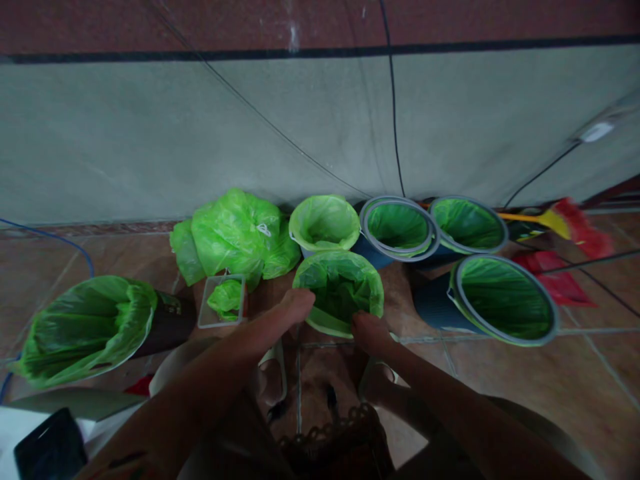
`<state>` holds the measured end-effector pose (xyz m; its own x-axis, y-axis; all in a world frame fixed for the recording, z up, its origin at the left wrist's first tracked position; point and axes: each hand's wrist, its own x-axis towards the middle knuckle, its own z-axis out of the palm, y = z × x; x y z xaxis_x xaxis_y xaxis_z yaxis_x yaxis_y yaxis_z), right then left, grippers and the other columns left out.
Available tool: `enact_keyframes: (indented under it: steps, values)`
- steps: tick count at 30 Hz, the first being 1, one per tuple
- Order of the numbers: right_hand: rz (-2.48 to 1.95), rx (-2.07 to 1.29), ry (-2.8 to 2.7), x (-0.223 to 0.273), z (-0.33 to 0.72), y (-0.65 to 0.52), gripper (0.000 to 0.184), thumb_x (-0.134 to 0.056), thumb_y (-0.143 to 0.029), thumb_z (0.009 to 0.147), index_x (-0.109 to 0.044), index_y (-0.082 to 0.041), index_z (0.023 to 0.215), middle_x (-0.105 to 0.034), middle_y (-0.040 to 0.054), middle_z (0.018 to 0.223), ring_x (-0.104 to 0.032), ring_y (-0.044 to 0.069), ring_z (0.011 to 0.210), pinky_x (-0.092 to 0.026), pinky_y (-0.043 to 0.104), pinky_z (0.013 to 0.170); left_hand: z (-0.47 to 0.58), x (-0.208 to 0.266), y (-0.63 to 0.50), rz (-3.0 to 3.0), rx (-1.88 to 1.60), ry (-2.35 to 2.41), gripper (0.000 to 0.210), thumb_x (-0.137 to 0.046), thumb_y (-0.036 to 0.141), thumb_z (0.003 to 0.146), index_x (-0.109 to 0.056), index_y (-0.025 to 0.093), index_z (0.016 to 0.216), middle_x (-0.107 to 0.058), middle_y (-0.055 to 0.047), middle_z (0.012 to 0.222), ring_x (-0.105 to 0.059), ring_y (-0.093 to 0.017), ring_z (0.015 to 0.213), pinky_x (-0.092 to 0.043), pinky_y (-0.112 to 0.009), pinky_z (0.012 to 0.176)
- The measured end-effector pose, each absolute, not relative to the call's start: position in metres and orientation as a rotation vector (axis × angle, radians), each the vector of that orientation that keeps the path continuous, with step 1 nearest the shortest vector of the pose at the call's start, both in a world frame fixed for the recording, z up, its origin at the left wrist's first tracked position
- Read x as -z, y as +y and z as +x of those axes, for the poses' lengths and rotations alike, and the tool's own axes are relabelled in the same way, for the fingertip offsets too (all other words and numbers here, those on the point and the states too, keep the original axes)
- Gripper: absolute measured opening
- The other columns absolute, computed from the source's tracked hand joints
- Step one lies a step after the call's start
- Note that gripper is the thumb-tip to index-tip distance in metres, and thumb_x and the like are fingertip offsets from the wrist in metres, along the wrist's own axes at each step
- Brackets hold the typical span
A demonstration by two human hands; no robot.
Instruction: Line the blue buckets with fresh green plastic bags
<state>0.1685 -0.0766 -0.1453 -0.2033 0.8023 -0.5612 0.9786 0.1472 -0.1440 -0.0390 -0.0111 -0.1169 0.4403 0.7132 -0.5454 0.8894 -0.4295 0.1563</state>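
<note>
Between my feet and the wall stands a bin lined with a green bin bag point(367, 277), its edge folded out over the rim. My left hand point(299, 305) is closed on the bag's edge at the left of the opening. On the near right side, my right hand point(369, 331) grips the same edge with its fingers curled over it. The bag hangs loosely inside the bin. Directly behind is a light bin point(325, 223) with its own green liner, close to the one I hold.
Lined dark bins stand right, including a ribbed bin point(440, 303). A large lined bin point(170, 320) is at left. Green bags point(235, 230) lie by the wall beside a clear plastic box point(204, 313). A red broom point(580, 227), a dustpan point(560, 283) and a phone point(50, 447) are also visible.
</note>
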Motion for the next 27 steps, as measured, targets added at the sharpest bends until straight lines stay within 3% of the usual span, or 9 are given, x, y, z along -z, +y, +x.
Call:
enact_keyframes:
  steps: [6,11,17,27]
  values:
    - [1.785,0.713,2.253,0.135,0.167,-0.079,0.026,-0.044,-0.018,0.093,-0.064,-0.017,0.109,-0.064,0.0116,0.11,-0.065,0.02,0.089,-0.045,0.027,0.074,-0.032,0.11,-0.013,2.379,0.537,1.323,0.024,-0.05,0.014,0.082,-0.068,0.012,0.098,-0.069,-0.013,0.103,-0.065,-0.025,0.097,-0.052,-0.031,0.078]
    - [1.593,0.9,2.492,0.125,0.162,-0.078,0.027,-0.041,-0.016,0.093,-0.068,-0.017,0.1,-0.066,0.0078,0.102,-0.06,0.017,0.098,-0.041,0.025,0.082,-0.022,0.104,-0.018,2.464,0.313,1.14,0.026,-0.043,0.021,0.088,-0.069,0.018,0.093,-0.068,-0.008,0.096,-0.064,-0.021,0.092,-0.049,-0.03,0.079]
    - [1.426,0.93,2.451,0.136,0.161,-0.082,0.03,-0.048,-0.015,0.089,-0.067,-0.017,0.112,-0.066,0.0108,0.11,-0.057,0.021,0.104,-0.04,0.03,0.09,-0.019,0.119,-0.04,2.444,0.398,0.923,0.019,-0.055,0.022,0.083,-0.071,0.017,0.091,-0.071,-0.01,0.092,-0.066,-0.023,0.087,-0.05,-0.03,0.075]
    - [1.418,0.911,2.383,0.144,0.164,-0.086,0.03,-0.05,-0.017,0.088,-0.067,-0.016,0.113,-0.067,0.0111,0.11,-0.058,0.023,0.106,-0.039,0.031,0.092,-0.018,0.125,-0.042,2.487,0.467,0.877,0.022,-0.057,0.012,0.076,-0.073,0.018,0.09,-0.073,-0.011,0.092,-0.067,-0.026,0.088,-0.051,-0.032,0.07]
